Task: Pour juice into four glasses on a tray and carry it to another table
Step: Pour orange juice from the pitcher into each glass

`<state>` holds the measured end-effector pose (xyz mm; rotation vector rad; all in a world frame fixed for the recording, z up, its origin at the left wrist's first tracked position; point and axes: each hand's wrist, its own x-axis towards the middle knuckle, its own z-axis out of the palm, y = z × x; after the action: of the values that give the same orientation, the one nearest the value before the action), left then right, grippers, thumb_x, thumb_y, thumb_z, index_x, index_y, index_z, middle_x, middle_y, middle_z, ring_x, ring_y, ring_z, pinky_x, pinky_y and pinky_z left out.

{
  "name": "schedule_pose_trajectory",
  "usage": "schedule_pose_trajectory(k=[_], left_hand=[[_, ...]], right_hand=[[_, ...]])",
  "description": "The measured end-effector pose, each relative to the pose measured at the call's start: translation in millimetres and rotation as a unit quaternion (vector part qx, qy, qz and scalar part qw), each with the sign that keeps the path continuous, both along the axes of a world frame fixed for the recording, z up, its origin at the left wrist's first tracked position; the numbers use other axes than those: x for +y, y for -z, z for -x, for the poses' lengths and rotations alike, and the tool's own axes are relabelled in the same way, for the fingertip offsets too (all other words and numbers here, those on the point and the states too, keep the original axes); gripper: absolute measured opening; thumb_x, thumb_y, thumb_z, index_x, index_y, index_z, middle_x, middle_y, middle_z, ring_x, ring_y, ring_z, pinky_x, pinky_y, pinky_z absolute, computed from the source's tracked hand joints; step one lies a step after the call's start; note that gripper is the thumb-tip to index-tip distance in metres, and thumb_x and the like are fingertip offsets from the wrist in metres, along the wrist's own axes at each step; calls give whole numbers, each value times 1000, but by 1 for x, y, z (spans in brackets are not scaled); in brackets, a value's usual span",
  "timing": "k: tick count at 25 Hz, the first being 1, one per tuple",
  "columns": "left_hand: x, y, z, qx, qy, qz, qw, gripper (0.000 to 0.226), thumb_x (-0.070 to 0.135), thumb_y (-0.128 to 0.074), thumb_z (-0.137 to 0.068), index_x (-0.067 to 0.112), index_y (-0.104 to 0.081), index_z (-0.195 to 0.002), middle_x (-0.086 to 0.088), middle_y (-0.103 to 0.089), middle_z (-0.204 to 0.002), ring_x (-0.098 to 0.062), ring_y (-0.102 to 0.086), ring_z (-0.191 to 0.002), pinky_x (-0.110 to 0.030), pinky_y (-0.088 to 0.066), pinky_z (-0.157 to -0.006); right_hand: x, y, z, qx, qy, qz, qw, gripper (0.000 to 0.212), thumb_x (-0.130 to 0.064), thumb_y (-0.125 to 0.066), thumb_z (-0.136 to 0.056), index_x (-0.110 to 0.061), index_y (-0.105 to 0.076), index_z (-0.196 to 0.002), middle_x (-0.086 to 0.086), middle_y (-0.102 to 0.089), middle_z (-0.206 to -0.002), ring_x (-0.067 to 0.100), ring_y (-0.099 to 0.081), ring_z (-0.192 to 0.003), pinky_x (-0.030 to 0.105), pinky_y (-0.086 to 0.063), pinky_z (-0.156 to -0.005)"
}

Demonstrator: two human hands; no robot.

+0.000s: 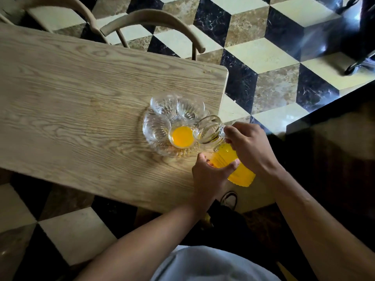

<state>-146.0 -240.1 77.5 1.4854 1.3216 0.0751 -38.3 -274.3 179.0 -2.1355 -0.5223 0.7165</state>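
Over tray (154, 136): both hands clasp tilted jug (227, 159), left (211, 175), right (249, 147).

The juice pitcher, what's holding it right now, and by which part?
Both hands hold the glass pitcher: the right hand has its grip on the handle near the rim, and the left hand supports the juice-filled body from below, tilting it over a glass.

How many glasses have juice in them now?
1. The filled glass is at the near right of the glass tray, under the jug spout. The other three look empty.
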Motion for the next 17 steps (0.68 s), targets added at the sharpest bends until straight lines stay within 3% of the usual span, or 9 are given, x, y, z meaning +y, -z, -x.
schedule_pose_trajectory(k=[2,4,6,8,9,12,15,17], left_hand=[[-16,-6,-16,8,-36,-12,999,79,67,-84,-41,15,-57,-95,0,-72,-85,-25,-71,-81,-41,-59,-77],[-34,-10,-31,0,-63,-14,998,86,72,-76,-35,15,-57,-96,-2,-73,-89,-27,-72,-85,-44,-61,-80],[-52,-14,-45,-15,-91,-5,996,91,73,-73,-33,15,-58,-102,1,-70,-91,-24,-71,-87,-39,-61,-80],[-65,-19,-58,-23,-106,-20,994,99,73,-77,-36,12,-60,-113,4,-66,-98,-17,-67,-90,-26,-54,-76],[-70,-19,-63,-26,-109,-30,993,96,69,-84,-42,11,-60,-115,5,-64,-100,-15,-64,-91,-21,-49,-75],[-76,-14,-70,-29,-116,-61,991,77,52,-97,-59,10,-61,-113,6,-63,-94,-19,-61,-89,-25,-43,-77],[-71,-9,-79,-19,-124,-71,990,72,52,-98,-61,13,-57,-106,11,-60,-84,-19,-58,-83,-23,-38,-72],[-67,-8,-85,-23,-133,-70,988,70,50,-99,-61,16,-53,-102,9,-60,-84,-20,-58,-82,-24,-38,-72]], right_hand=[[-12,1,-17,1,-23,-11,1000,39,-21,-58,-98,-9,-59,-61,-10,-59,-51,14,-50,-54,33,-40,-55],[-27,3,-33,4,-40,-15,999,38,-21,-58,-98,1,-62,-67,-9,-63,-57,17,-53,-58,38,-46,-57],[-40,3,-48,8,-61,-19,998,39,-22,-57,-98,4,-62,-70,-4,-65,-62,18,-54,-59,41,-48,-58],[-48,0,-62,4,-79,-23,997,39,-24,-57,-97,-4,-61,-64,2,-66,-63,19,-53,-58,37,-44,-57],[-51,-2,-67,3,-86,-25,996,39,-25,-57,-97,-11,-60,-60,6,-68,-64,18,-53,-58,34,-43,-58],[-51,-7,-76,11,-99,-34,994,39,-23,-57,-96,-18,-57,-58,10,-68,-66,18,-53,-58,33,-43,-60],[-46,-9,-85,8,-111,-30,993,36,-23,-57,-97,-8,-60,-63,3,-66,-65,18,-53,-59,34,-43,-59],[-39,-9,-91,-6,-129,-32,991,38,-24,-57,-97,3,-61,-71,14,-67,-68,19,-52,-61,38,-45,-58]])
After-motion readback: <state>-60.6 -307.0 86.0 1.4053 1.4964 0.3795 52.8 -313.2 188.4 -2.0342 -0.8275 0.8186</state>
